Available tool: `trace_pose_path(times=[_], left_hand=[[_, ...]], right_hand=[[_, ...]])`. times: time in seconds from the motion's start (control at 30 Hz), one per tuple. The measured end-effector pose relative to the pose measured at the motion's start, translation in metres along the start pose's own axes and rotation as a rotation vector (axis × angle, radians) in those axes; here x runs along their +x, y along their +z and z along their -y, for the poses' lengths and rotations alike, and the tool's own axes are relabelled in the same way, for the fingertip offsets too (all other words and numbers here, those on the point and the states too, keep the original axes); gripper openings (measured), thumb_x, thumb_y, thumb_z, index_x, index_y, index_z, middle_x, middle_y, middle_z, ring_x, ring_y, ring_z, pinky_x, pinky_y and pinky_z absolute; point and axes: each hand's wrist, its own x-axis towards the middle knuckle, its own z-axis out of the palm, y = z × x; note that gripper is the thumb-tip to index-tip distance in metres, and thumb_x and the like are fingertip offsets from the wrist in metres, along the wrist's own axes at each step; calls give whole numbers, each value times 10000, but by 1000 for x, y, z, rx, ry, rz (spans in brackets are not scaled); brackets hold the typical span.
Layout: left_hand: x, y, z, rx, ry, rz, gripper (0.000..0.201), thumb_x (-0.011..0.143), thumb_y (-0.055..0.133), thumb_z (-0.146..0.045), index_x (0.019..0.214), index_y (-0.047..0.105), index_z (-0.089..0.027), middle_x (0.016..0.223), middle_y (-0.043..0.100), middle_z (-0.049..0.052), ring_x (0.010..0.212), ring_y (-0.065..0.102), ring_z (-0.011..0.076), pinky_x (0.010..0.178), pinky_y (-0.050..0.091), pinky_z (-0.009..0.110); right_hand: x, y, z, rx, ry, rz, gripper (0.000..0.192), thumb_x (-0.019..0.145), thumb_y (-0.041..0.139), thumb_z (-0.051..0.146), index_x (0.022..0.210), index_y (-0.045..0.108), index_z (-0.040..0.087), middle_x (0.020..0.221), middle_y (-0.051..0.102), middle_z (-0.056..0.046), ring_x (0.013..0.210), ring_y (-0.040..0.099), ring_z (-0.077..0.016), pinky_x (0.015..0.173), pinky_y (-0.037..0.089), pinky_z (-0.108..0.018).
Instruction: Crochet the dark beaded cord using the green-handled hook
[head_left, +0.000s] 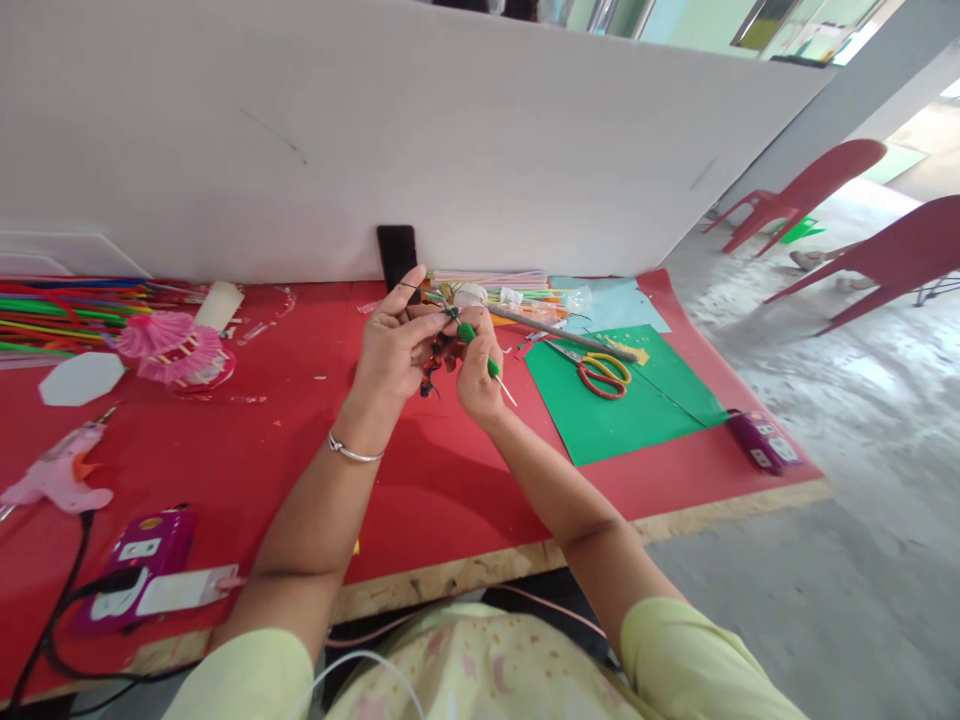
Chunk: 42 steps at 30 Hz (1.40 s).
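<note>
Above the middle of the red table, my left hand is closed, its fingers pinching a small dark-and-orange twisted piece that hangs below them. My right hand meets it at the fingertips, wrapped around a thin pale stick with green parts on it. Where the two hands meet, small dark blue and green bits show, but I cannot make out how they join. Fingers hide most of both pieces.
Scissors lie on green paper at right, beside a grey rod. A phone leans on the white panel. At left are colourful pipe cleaners, a pink pleated paper piece, a glue gun and a purple power strip.
</note>
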Motion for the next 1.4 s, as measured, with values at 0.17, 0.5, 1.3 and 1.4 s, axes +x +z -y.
trace_pose_path(times=[0.17, 0.5, 1.3, 1.4], left_hand=[[0, -13, -22, 16, -146, 146, 796, 606, 884, -59, 1376, 774, -230, 658, 668, -91, 401, 298, 7, 394, 166, 183], [-4, -14, -28, 109, -236, 262, 641, 581, 857, -33, 1207, 817, -161, 652, 648, -56, 390, 309, -5, 408, 152, 185], [-4, -18, -27, 289, -186, 372, 597, 567, 772, -49, 1140, 887, -170, 675, 616, -37, 464, 424, 49, 420, 236, 216], [-3, -20, -27, 280, -207, 390, 573, 561, 781, -62, 1113, 895, -161, 683, 621, -25, 466, 420, 48, 414, 220, 214]], right_hand=[[6, -27, 10, 115, -70, 1, 828, 1022, 286, 914, 1013, 713, 206, 1275, 586, -139, 755, 634, -141, 562, 572, -296], [10, -78, 13, 4, -295, 212, 685, 1026, 512, 828, 1105, 825, 224, 1397, 610, -154, 1032, 700, -247, 895, 674, -483], [17, -124, 48, -404, -594, 423, 534, 1050, 610, 673, 1210, 842, 219, 1411, 672, -141, 1018, 672, -204, 891, 629, -388], [17, -128, 47, -450, -611, 426, 524, 1034, 635, 680, 1199, 840, 226, 1410, 677, -134, 1001, 666, -203, 845, 609, -372]])
